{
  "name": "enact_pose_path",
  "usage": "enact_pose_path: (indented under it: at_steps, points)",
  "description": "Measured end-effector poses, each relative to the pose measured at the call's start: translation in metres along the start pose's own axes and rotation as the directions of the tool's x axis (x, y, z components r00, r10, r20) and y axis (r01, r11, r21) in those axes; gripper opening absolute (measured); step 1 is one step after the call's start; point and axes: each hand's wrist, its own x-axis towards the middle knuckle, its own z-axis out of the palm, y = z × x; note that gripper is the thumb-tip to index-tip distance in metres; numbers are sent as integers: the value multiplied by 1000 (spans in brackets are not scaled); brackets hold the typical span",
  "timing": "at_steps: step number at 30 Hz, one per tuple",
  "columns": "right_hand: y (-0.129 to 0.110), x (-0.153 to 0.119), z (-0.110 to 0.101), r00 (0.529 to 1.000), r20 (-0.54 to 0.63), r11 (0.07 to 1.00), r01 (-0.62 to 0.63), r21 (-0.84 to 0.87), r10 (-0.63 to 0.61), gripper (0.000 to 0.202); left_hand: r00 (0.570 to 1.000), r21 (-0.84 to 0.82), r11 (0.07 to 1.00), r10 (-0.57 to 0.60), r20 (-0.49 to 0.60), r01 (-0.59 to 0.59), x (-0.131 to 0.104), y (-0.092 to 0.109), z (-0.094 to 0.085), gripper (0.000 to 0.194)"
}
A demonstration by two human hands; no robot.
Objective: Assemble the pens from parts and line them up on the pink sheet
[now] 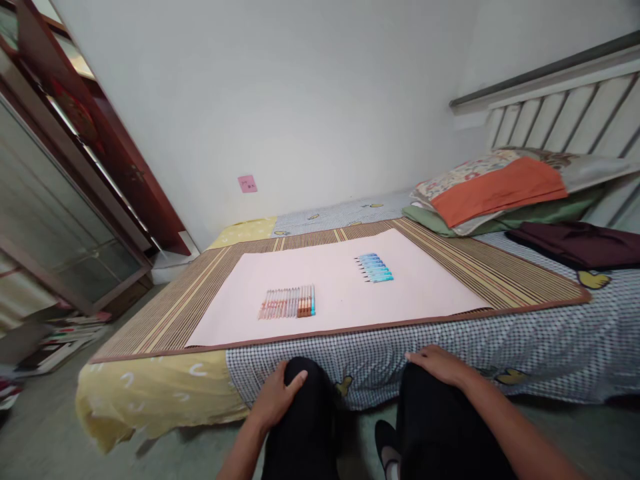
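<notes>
My left hand (278, 395) rests on my left knee with its thumb spread away from the fingers, holding nothing. On the other knee lies my right hand (437, 363), also spread and without anything in it. Beyond both knees a pale pink sheet (335, 267) covers part of the bed. A row of slim pens (287, 303) lies side by side on its left part, mostly pale and brownish, with a blue one at the right end. Farther back on the right lie several blue and teal pens (376, 268) with dark tips. Neither hand touches the pens.
Under the sheet is a striped brown mat (165, 313) on a checked and yellow bedspread (165, 390). Pillows (500, 190) and a dark folded cloth (580, 243) lie at the right, near a radiator (565, 113). A pink note (247, 184) is on the wall.
</notes>
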Motion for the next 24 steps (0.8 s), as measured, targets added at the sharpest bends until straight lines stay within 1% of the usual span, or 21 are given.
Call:
enact_pose_path:
  at_steps: [2,4,6,9,12,14,16,18,20,22,23,24]
  points:
    - [-18,-1,7,999,7,995,42,-88,-41,50,999,-59,998,39,15,-39,-9,18,20,69]
    - [-39,-4,15,998,9,987,70,-142,-69,49,999,-40,998,46,1,-46,-14,34,40,75]
    - [-58,-8,22,997,-9,983,79,-165,-82,45,998,-19,998,60,-17,-60,-14,46,54,80]
    - [-78,-19,27,996,-59,984,58,-170,-69,45,999,-18,999,36,18,-35,-9,53,62,81]
    - [-85,-36,26,985,-128,974,90,-210,-118,40,999,-62,997,44,23,-42,-3,44,60,79]
    - [-83,-47,25,968,-191,956,104,-275,-160,35,998,-103,992,67,1,-67,0,32,60,77]
    - [-77,-54,29,950,-260,940,79,-333,-172,32,998,-141,988,58,-5,-58,3,19,62,77]
    - [-67,-55,41,928,-313,929,79,-361,-200,33,999,-165,986,33,-22,-36,5,6,66,74]
    - [-52,-50,60,905,-346,922,108,-372,-246,38,997,-162,986,29,-72,-41,7,-3,71,68]
    - [-36,-42,84,880,-362,902,147,-406,-306,46,980,-146,985,67,-186,-95,9,-7,75,59]
    - [-28,-37,96,856,-372,881,177,-439,-358,49,952,-146,978,99,-289,-146,10,-7,76,52]
    - [-20,-33,106,818,-388,850,213,-482,-424,51,906,-152,966,135,-401,-211,11,-4,76,44]
